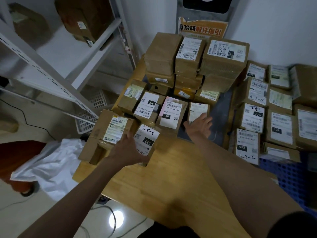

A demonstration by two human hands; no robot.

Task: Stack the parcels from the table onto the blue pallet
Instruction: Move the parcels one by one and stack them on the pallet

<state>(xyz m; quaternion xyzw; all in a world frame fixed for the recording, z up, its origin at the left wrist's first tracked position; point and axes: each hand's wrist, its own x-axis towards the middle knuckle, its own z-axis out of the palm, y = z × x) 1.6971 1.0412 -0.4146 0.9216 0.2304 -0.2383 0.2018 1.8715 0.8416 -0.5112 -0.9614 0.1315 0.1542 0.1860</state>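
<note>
Parcels crowd the far half of the desk (171, 177); the near half is bare wood. Nearest to you, at the left edge, your left hand (127, 150) grips the parcel marked 220 (147, 136), thumb and fingers curled round its near end, box not yet lifted as far as I can judge. Just left of it a larger carton (104, 133) overhangs the desk's left edge.

Further in, your right hand (200, 125) reaches with fingers spread and straight, fingertips touching a small labelled parcel (198, 111); nothing clamped there yet. Beside that sits the pink-labelled 15H parcel (171, 115), then the 010 parcel (148, 106). At the far edge, a taller stack (193, 57) stands against the wall.

The blue pallet (289, 176) lies off the desk's right edge, already carrying a layer of parcels (267, 110).

Step in hand: picking from the desk, likely one box per hand. Next move calls for closing your right fingers round the small parcel, lifting both clear of their neighbours, then swinging right to an open spot on the pallet layer.
</note>
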